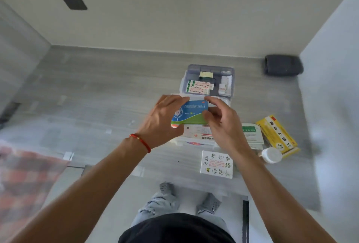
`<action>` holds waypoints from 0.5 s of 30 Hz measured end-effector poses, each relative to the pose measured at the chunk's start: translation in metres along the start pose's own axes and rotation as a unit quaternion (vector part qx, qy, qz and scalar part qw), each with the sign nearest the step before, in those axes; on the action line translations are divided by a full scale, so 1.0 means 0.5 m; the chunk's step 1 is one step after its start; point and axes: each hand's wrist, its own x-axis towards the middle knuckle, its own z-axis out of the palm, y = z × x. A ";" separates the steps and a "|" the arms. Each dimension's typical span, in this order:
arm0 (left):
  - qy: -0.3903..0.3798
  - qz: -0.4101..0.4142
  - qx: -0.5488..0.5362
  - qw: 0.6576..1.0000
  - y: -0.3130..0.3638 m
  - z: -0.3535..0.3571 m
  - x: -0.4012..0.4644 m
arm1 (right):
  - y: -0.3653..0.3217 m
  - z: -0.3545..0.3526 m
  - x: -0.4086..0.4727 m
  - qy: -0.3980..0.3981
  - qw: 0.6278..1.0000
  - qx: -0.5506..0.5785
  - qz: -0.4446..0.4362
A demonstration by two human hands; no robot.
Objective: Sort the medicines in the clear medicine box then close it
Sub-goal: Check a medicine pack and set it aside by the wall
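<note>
Hands share one carton: left hand grips its left end, right hand pinches the right, holding it label-up above the open box, probably to read before filing.

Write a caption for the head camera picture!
Both hands, left hand and right hand, hold a blue-green tablet box above the open medicine box.

The grey floor is carrying the clear medicine box, a yellow carton, a white bottle, a leaf-printed white box, and a dark bundle lying by the wall.
</note>
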 end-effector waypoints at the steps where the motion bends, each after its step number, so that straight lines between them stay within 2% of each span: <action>1: 0.013 -0.015 -0.012 1.000 -0.005 -0.008 -0.012 | -0.005 0.013 0.001 -0.003 1.000 0.027 0.006; 4: 0.079 -0.122 -0.122 0.982 -0.030 -0.030 -0.057 | -0.024 0.049 0.004 -0.011 0.996 0.080 0.023; 6: 0.155 -0.230 -0.215 0.936 -0.051 -0.046 -0.094 | -0.038 0.080 0.003 -0.011 0.996 0.085 0.020; 8: 0.202 -0.299 -0.278 0.890 -0.083 -0.061 -0.129 | -0.054 0.119 -0.001 -0.013 0.995 0.098 0.015; 11: 0.213 -0.326 -0.347 0.853 -0.139 -0.091 -0.186 | -0.080 0.207 -0.006 -0.024 0.995 0.098 0.016; 15: 0.230 -0.340 -0.337 0.847 -0.241 -0.153 -0.282 | -0.111 0.373 -0.013 -0.014 0.995 0.092 0.019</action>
